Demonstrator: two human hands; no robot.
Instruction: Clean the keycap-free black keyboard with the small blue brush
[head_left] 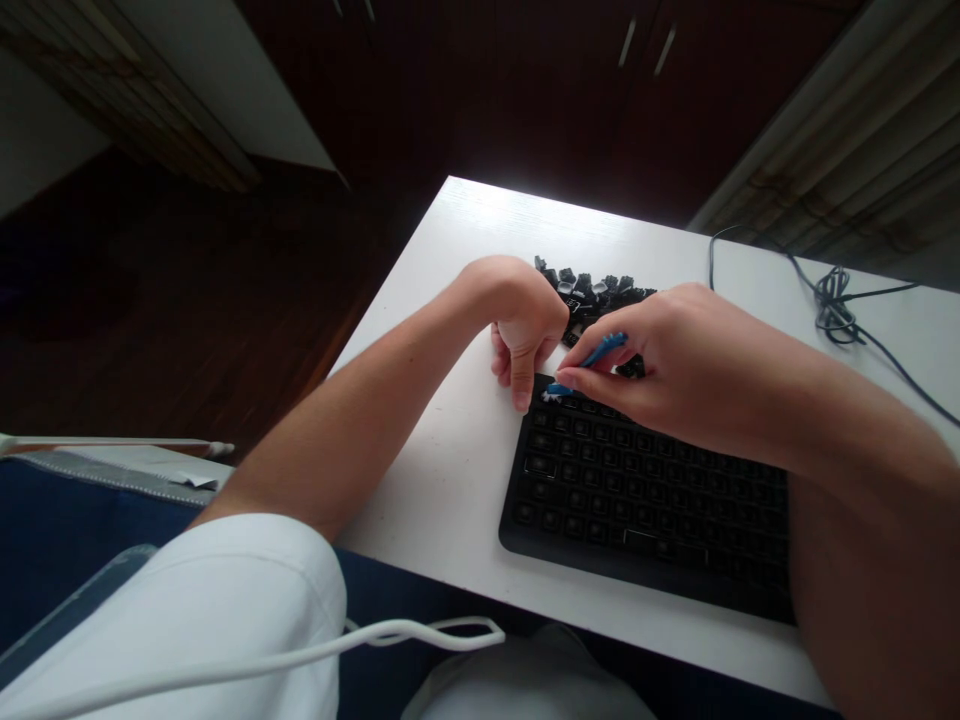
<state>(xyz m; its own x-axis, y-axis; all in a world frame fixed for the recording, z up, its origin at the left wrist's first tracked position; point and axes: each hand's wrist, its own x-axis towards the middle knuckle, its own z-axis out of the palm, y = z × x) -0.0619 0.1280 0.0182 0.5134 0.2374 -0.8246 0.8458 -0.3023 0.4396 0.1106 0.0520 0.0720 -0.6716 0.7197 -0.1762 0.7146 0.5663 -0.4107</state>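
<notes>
A black keyboard [592, 505] with its keycaps off lies on the white table, its switches bare. My right hand [652, 350] pinches a blue toothbrush [606, 347] between thumb and fingers. The brush's white bristles touch the keyboard's top row near the upper left corner. At that same corner, my left hand [529, 315] is bent down with its fingers curled and its thumb on the keyboard's edge. Just behind both hands is a heap of loose black keycaps [585, 288], a few of them grey, partly hidden by the hands. My right forearm covers the keyboard's right part.
A coiled black cable [834, 305] lies on the table [420, 500] at the right. A white cord [300, 655] crosses in front of me at the lower left. Dark cabinets [555, 100] stand behind the table, and a curtain [862, 150] hangs at the right.
</notes>
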